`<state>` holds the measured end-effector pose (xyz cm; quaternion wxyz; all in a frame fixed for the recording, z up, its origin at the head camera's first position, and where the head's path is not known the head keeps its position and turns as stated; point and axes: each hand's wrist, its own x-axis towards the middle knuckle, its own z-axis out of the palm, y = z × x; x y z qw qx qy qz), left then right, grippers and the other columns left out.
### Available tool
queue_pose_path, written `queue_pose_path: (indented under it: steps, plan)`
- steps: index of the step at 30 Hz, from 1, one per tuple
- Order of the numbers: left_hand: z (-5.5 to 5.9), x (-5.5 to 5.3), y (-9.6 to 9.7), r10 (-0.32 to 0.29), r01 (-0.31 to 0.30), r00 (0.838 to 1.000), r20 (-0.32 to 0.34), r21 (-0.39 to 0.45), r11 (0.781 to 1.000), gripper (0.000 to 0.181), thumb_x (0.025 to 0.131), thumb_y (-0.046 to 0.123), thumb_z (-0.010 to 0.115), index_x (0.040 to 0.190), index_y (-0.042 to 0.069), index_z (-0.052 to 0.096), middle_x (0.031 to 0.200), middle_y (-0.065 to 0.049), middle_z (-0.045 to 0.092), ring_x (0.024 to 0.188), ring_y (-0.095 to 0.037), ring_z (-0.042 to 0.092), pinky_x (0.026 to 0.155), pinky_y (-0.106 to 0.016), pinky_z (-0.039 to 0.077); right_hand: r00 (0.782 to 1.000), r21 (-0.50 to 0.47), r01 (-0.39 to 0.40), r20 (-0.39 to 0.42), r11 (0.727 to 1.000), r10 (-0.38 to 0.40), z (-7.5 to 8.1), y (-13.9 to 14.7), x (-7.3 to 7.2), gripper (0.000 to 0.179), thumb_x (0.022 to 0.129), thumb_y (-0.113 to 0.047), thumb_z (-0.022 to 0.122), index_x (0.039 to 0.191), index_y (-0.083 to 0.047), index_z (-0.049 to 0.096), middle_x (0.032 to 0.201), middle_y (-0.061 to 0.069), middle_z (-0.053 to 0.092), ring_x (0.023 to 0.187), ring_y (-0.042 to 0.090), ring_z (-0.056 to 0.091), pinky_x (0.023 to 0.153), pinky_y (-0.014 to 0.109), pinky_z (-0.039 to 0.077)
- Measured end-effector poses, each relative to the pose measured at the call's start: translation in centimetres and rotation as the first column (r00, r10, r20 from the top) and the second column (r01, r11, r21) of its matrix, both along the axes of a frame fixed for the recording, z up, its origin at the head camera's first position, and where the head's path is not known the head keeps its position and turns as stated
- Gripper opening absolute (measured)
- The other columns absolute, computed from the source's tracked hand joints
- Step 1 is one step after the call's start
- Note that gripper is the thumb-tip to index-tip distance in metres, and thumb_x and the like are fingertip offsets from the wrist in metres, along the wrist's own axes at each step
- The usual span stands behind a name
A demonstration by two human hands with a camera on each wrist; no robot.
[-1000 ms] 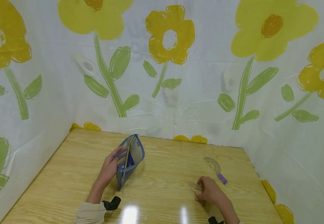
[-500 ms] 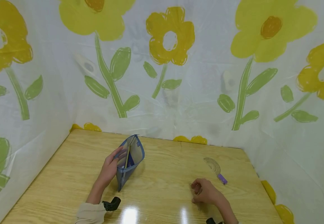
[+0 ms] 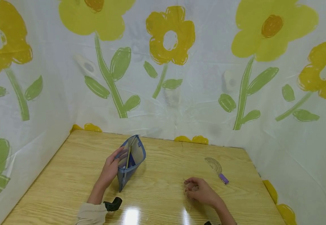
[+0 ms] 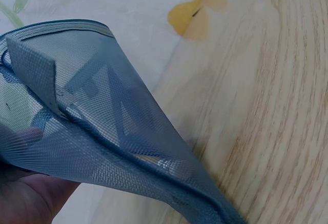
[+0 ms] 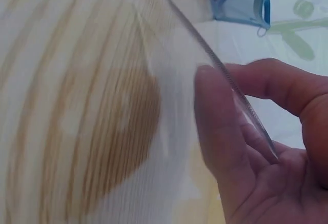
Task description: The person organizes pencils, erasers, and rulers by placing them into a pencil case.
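My left hand (image 3: 110,168) grips one side of a blue mesh pencil case (image 3: 125,178), its fingers reaching inside the gaping mouth. Inside the case stands a yellow pencil-like stick (image 3: 128,157), and beside it lies a dark blue item. Through the mesh (image 4: 128,101) in the left wrist view, the contents show only as vague shapes. My right hand (image 3: 202,192), raised over the table's right half, pinches a clear set square (image 5: 192,29) between thumb and fingers. The right wrist view shows the set square edge-on, while the fingers mostly hide it in the head view.
A clear protractor (image 3: 214,166) lies on the wooden table (image 3: 163,168) beyond my right hand. Touching or nearly touching it is a small purple block (image 3: 223,178), perhaps an eraser. Flower-printed white sheeting (image 3: 196,103) encloses the back and sides.
My right hand has lifted the set square from the table and moved left with it. The left hand and pencil case have stayed in place.
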<state>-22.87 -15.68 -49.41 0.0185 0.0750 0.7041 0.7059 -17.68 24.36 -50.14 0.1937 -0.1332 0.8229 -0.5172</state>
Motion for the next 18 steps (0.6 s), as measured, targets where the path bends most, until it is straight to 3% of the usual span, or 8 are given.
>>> queue_pose_path:
  steps: [5, 10, 18]
  plan:
    - [-0.1, -0.1, 0.0, 0.005, -0.005, 1.000, -0.006, -0.002, 1.000, 0.054, 0.104, -0.003, 0.019, 0.157, -0.004, 0.026, 0.158, -0.029, 0.034, 0.146, -0.046, 0.035, 0.115, -0.055, 0.037, 0.999, -0.087, 0.029, 0.029, 0.996, -0.027, 0.2, -1.0, -0.3, 0.044, 0.094, -0.006, 0.066, 0.132, 0.012, 0.054, 0.106, 0.016, 0.065, 0.091, 0.017, 0.067, 0.068, 0.025, 0.059]
    - [-0.1, -0.1, 0.1, 0.006, -0.006, 1.000, -0.004, -0.003, 1.000, 0.054, 0.104, -0.002, 0.019, 0.157, -0.004, 0.026, 0.158, -0.029, 0.034, 0.146, -0.046, 0.035, 0.115, -0.056, 0.038, 0.992, -0.185, 0.081, 0.109, 0.979, -0.061, 0.5, -1.7, -0.6, 0.050, 0.096, -0.010, 0.067, 0.137, 0.012, 0.049, 0.109, 0.018, 0.063, 0.089, 0.021, 0.068, 0.072, 0.034, 0.063]
    - [-0.1, -0.1, 0.2, -0.001, 0.001, 1.000, -0.007, 0.003, 1.000, 0.054, 0.103, -0.004, 0.018, 0.157, -0.005, 0.026, 0.157, -0.030, 0.034, 0.146, -0.047, 0.036, 0.114, -0.055, 0.038, 0.990, -0.268, 0.134, 0.066, 0.954, -0.121, 0.3, -3.6, -1.2, 0.052, 0.096, -0.009, 0.069, 0.138, 0.012, 0.048, 0.111, 0.022, 0.065, 0.090, 0.021, 0.072, 0.075, 0.037, 0.064]
